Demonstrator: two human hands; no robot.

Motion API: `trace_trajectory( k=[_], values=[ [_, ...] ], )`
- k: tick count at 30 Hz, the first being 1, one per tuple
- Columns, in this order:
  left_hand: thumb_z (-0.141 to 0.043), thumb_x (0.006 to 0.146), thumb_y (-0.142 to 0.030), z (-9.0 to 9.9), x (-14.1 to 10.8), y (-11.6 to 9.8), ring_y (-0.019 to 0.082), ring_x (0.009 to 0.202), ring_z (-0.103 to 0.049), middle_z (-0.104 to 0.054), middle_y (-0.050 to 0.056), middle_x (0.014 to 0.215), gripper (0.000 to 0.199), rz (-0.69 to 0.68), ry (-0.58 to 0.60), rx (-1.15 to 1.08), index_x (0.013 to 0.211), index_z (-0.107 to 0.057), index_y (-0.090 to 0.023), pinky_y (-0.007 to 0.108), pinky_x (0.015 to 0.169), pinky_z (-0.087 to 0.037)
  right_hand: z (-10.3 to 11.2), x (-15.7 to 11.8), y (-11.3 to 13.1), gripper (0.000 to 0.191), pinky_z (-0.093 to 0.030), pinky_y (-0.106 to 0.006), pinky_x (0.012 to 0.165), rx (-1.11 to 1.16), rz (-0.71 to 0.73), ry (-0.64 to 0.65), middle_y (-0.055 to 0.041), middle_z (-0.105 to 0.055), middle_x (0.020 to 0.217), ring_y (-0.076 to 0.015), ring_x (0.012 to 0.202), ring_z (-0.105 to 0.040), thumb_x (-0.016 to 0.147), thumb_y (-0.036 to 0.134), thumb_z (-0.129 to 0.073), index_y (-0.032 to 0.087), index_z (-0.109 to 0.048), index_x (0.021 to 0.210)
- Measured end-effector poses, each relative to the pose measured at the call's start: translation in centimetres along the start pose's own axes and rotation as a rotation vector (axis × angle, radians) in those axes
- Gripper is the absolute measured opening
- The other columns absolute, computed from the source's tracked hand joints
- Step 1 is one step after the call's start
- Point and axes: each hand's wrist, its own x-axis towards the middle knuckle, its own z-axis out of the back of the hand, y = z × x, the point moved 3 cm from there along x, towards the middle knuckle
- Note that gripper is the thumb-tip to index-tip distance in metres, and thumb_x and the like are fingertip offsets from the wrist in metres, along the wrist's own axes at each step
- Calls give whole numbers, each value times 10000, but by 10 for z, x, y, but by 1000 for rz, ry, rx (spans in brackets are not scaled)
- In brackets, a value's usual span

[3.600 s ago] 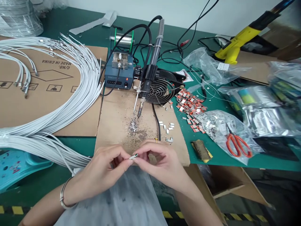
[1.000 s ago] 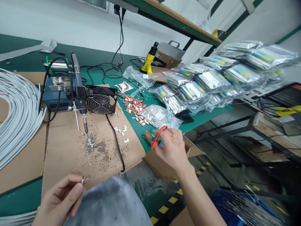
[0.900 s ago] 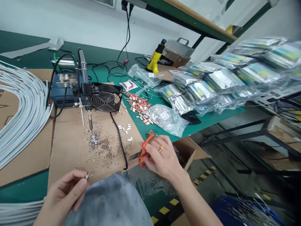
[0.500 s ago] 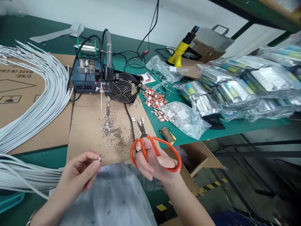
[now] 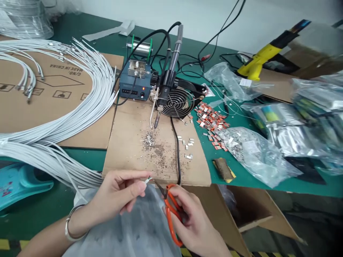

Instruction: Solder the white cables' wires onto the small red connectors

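Note:
My left hand (image 5: 124,191) pinches the end of a white cable (image 5: 147,180) between thumb and fingers; thin stripped wires, one greenish, stick out of its tip. My right hand (image 5: 191,217) grips a pair of scissors (image 5: 171,219) with orange handles. Their dark blades point up and left, close to the cable end; whether they touch it I cannot tell. Beyond both hands, a soldering iron (image 5: 167,80) hangs tip-down in a stand over a cardboard sheet (image 5: 120,142) strewn with solder bits (image 5: 149,140).
A blue soldering station (image 5: 131,87) and a round fan (image 5: 175,102) stand behind. Bundled white cables (image 5: 92,107) lie left. Small orange-backed parts (image 5: 211,119), a plastic bag of metal pieces (image 5: 252,150) and a yellow heat gun (image 5: 257,64) are to the right. An open carton (image 5: 257,214) sits below the table edge.
The scissors have turned from pointing up and away to pointing left, and have come to the cable end in my left hand. The camera view has swung left.

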Motion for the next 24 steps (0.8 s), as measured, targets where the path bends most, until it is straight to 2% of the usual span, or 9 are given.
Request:
trace_trajectory(
  k=[6, 12, 24],
  values=[
    [-617, 772, -353, -1, 0, -5, -4, 346, -351, -556, 11, 625, 314, -59, 54, 41, 1005, -699, -159, 131, 348, -234, 5, 2, -2, 278, -451, -244, 593, -109, 46, -54, -15, -586, 818, -158, 662, -536, 782, 194, -499, 257, -462, 1050],
    [-627, 761, -424, 1, -2, -2, -12, 353, -329, -564, 9, 636, 348, 32, 151, -58, 996, -701, -180, 126, 352, -201, 8, 0, -1, 263, -460, -234, 585, -108, 44, -49, -17, -597, 782, -155, 643, -543, 785, 202, -516, 244, -490, 1044],
    [-638, 758, -386, 3, 2, 1, -10, 345, -320, -556, -1, 613, 309, 41, 164, -87, 966, -708, -168, 127, 341, -199, 20, 7, 9, 277, -498, -234, 617, -359, 168, -9, -51, -627, 861, -180, 733, -610, 812, 219, -462, 240, -425, 1085]
  ],
)
